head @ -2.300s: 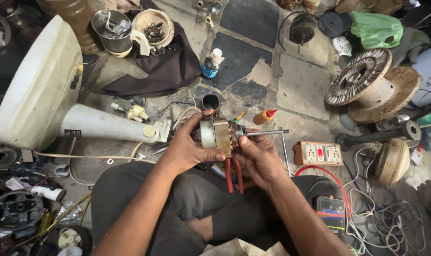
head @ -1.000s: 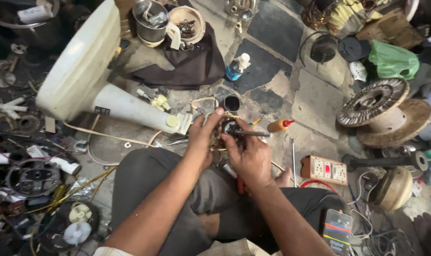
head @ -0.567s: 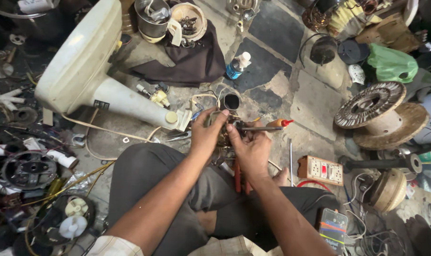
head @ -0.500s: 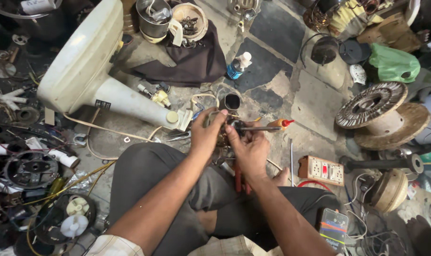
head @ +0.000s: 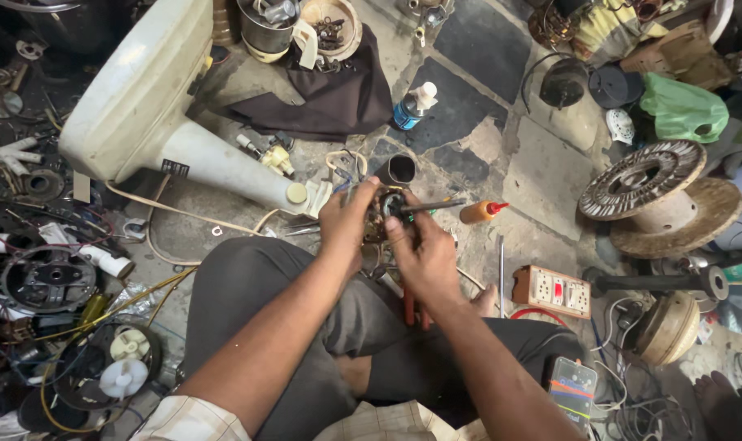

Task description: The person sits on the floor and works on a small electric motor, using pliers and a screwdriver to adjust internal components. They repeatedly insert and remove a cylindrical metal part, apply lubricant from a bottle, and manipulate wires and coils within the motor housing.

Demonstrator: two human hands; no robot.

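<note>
Both hands grip the small motor (head: 381, 214): my left hand (head: 348, 219) cradles it, my right hand (head: 420, 249) works a screwdriver (head: 432, 206); motor unfinished, wires loose.

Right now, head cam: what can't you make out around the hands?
- Small motor part: mostly hidden by the left hand and right hand.
- Red-handled pliers: jaws hidden under the right hand.
- Multimeter: too small to tell its setting.
- Lap: partly hidden by the forearms.

Both bare forearms reach forward and converge. The left hand (head: 346, 222) curls with fingers closed in a grip; the right hand (head: 424, 253), just beside it, also grips, thumb pressing forward.
</note>
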